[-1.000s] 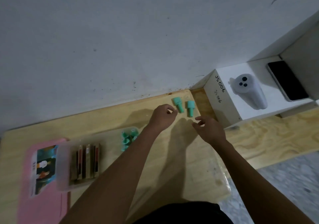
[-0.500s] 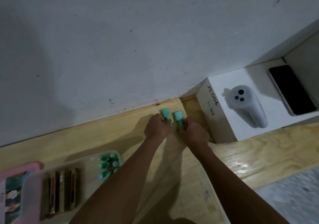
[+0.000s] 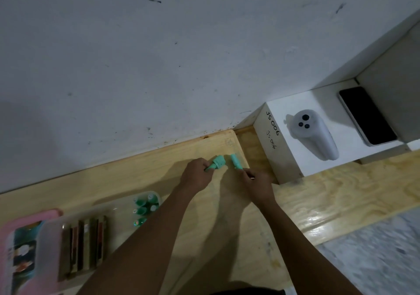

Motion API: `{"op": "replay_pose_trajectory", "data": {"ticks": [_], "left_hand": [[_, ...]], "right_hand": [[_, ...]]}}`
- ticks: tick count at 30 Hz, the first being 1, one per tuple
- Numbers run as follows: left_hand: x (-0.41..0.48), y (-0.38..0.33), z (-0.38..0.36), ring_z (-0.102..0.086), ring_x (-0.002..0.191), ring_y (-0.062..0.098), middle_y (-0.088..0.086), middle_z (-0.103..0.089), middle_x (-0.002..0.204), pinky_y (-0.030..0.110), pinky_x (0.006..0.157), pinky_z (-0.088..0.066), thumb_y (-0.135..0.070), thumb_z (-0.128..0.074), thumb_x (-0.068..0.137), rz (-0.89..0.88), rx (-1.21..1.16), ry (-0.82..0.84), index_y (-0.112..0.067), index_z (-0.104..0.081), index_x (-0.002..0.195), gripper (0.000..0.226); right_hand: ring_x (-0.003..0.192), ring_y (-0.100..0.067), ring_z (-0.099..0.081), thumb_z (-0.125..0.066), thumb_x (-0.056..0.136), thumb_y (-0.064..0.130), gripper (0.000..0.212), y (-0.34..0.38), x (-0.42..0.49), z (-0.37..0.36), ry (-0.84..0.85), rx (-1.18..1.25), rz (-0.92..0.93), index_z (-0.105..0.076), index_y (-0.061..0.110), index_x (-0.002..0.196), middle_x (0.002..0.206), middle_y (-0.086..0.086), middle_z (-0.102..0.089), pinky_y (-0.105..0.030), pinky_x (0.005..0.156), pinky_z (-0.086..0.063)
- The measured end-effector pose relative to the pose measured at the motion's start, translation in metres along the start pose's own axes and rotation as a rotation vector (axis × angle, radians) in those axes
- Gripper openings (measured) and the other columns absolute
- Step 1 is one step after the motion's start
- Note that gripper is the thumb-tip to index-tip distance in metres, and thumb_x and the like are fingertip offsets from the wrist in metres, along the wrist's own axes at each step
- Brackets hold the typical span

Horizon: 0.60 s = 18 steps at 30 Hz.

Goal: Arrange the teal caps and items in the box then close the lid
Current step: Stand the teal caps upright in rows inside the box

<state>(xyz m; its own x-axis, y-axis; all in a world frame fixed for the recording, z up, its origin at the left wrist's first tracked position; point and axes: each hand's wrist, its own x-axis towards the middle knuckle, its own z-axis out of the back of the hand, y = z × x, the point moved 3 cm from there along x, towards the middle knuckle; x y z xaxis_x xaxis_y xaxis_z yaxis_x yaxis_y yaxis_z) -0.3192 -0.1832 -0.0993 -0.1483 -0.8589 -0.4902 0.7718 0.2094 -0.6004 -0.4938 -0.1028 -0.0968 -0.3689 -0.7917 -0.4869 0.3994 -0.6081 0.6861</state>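
Two teal caps sat at the far end of the wooden board (image 3: 159,169), close to the wall. The left cap (image 3: 217,162) was pinched at its narrow end by the left hand (image 3: 196,176), fingers closed round it, wider end pointing away & up-right. The right cap (image 3: 236,162) was gripped at its near end by the right hand (image 3: 258,184), fingers curled shut on it, the rest sticking out toward the wall. The caps lay just beside each other w/ a small gap; the hands were near each other but not touching.

Near-left of the left hand, beside the left forearm, sat the clear plastic box (image 3: 109,212), open. Its end nearest the hands held a cluster of teal caps (image 3: 144,210), standing close together. Farther left in the box was a row of dark flat items (image 3: 84,244) on edge, side by side; can't tell what they were. Beyond that, at the frame edge, lay the pink lid (image 3: 13,249) w/ a printed label, apart from the box top.

Right of the right hand stood a white carton (image 3: 279,156) w/ "JS 006" handwritten on its side & a product pic on top. A black phone (image 3: 367,116) lay further right, on the carton's top.
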Motion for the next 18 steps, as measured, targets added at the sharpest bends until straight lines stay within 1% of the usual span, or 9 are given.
{"op": "replay_pose_trajectory", "data": {"ticks": [3,5,6,7,9,10,12,15,18], "left_hand": [[-0.010,0.005,0.008,-0.060,0.085,0.019,0.010,-0.069,0.103,0.025,0.065,-0.040,-0.027,-0.062,0.089,-0.019,0.000,0.056,-0.008,-0.069,0.102,0.024],[-0.021,0.005,0.018,-0.056,0.079,0.016,0.010,-0.067,0.092,0.024,0.062,-0.039,-0.026,-0.060,0.091,-0.044,-0.030,0.085,-0.007,-0.071,0.097,0.022],[-0.027,0.006,0.023,-0.056,0.073,0.017,0.010,-0.066,0.086,0.025,0.061,-0.039,-0.024,-0.059,0.091,-0.058,-0.058,0.093,-0.008,-0.072,0.092,0.021],[-0.033,0.007,0.030,-0.055,0.066,0.017,0.010,-0.065,0.078,0.027,0.061,-0.040,-0.023,-0.058,0.092,-0.074,-0.093,0.097,-0.010,-0.071,0.086,0.019],[-0.047,0.012,0.041,-0.051,0.054,0.015,0.005,-0.064,0.067,0.030,0.059,-0.043,-0.021,-0.058,0.092,-0.068,-0.205,0.105,-0.011,-0.068,0.080,0.019],[-0.054,0.016,0.046,-0.052,0.052,0.014,0.004,-0.066,0.066,0.031,0.059,-0.045,-0.020,-0.059,0.092,-0.059,-0.273,0.105,-0.009,-0.068,0.083,0.016],[-0.069,0.024,0.058,-0.054,0.052,0.016,0.004,-0.069,0.067,0.032,0.060,-0.048,-0.017,-0.063,0.090,-0.064,-0.400,0.091,-0.008,-0.069,0.088,0.010],[-0.096,0.031,0.078,-0.053,0.052,0.013,0.003,-0.070,0.068,0.027,0.057,-0.047,-0.015,-0.067,0.087,-0.090,-0.542,0.055,-0.007,-0.070,0.096,0.012],[-0.121,0.038,0.098,-0.051,0.054,0.013,0.004,-0.067,0.068,0.023,0.055,-0.045,-0.012,-0.067,0.087,-0.111,-0.648,0.035,-0.008,-0.071,0.097,0.011]], "right_hand": [[0.095,-0.010,-0.061,-0.052,0.099,0.029,0.033,-0.005,-0.015,0.002,0.011,0.018,0.036,-0.065,0.012,0.123,0.115,-0.006,-0.070,-0.013,0.069,-0.045],[0.081,-0.007,-0.060,-0.051,0.099,0.029,0.032,-0.004,-0.026,0.004,-0.015,0.066,0.037,-0.069,0.010,0.118,0.097,-0.004,-0.071,-0.009,0.059,-0.042],[0.074,-0.006,-0.059,-0.051,0.099,0.029,0.031,-0.004,-0.031,0.005,-0.022,0.102,0.032,-0.070,0.009,0.114,0.086,-0.001,-0.069,-0.011,0.057,-0.043],[0.070,-0.007,-0.057,-0.051,0.099,0.028,0.030,-0.003,-0.037,0.005,-0.026,0.137,0.024,-0.071,0.010,0.111,0.079,0.000,-0.066,-0.016,0.058,-0.046],[0.071,-0.014,-0.059,-0.051,0.099,0.029,0.028,0.000,-0.049,0.006,-0.022,0.199,0.019,-0.071,0.010,0.108,0.078,-0.009,-0.067,-0.038,0.068,-0.053],[0.073,-0.017,-0.059,-0.051,0.099,0.029,0.028,0.003,-0.056,0.005,-0.016,0.221,0.026,-0.071,0.010,0.106,0.082,-0.012,-0.068,-0.043,0.072,-0.055],[0.074,-0.018,-0.061,-0.051,0.099,0.030,0.026,0.011,-0.069,0.003,-0.011,0.248,0.054,-0.069,0.012,0.105,0.084,-0.011,-0.068,-0.042,0.074,-0.056],[0.074,-0.019,-0.060,-0.051,0.099,0.033,0.019,0.023,-0.087,-0.003,-0.018,0.284,0.096,-0.065,0.020,0.097,0.084,-0.011,-0.068,-0.044,0.076,-0.056],[0.068,-0.019,-0.058,-0.051,0.098,0.036,0.030,0.034,-0.103,-0.013,-0.023,0.292,0.137,-0.067,0.016,0.083,0.073,-0.012,-0.065,-0.047,0.075,-0.055]]}}
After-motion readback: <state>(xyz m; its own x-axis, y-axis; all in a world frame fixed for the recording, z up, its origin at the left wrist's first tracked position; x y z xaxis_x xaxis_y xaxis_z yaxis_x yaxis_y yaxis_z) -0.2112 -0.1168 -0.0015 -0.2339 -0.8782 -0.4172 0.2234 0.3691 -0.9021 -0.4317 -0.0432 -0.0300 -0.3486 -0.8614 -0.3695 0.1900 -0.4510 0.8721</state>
